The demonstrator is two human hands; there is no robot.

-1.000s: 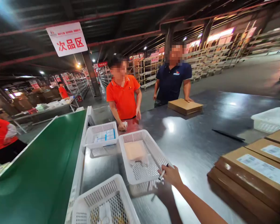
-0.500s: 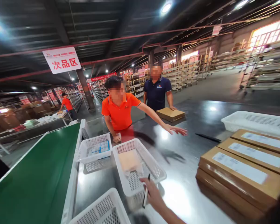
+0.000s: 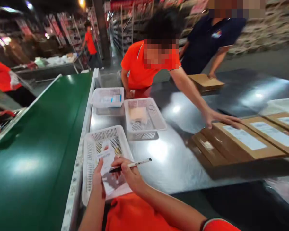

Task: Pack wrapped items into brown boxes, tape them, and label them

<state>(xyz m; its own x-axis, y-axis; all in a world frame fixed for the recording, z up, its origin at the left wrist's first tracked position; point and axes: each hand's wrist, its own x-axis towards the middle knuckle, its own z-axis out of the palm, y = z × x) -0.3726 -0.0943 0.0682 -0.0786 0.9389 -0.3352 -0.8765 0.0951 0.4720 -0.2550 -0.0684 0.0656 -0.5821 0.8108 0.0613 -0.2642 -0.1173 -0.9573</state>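
Note:
My left hand (image 3: 99,175) holds white paper slips (image 3: 108,165) over the near white basket (image 3: 87,179), its thumb on their left edge. In my right hand (image 3: 127,170) is a black-and-white pen (image 3: 141,162), lying across the fingers, its dark end over the paper. Behind the near basket stand a second white basket (image 3: 159,120) with a beige packet (image 3: 137,114) and a smaller one (image 3: 96,99) with blue-and-white items (image 3: 112,98).
A green conveyor belt (image 3: 38,138) runs along the left. Across the metal table (image 3: 154,163), a person in orange (image 3: 137,69) rests a hand on the cardboard boxes (image 3: 231,138) at right. Another person in navy (image 3: 202,45) touches a flat carton (image 3: 204,81).
The view has tilted down. My left hand has come into view with paper, and my right hand has moved beside it with the pen. The other person's hand has reached the boxes.

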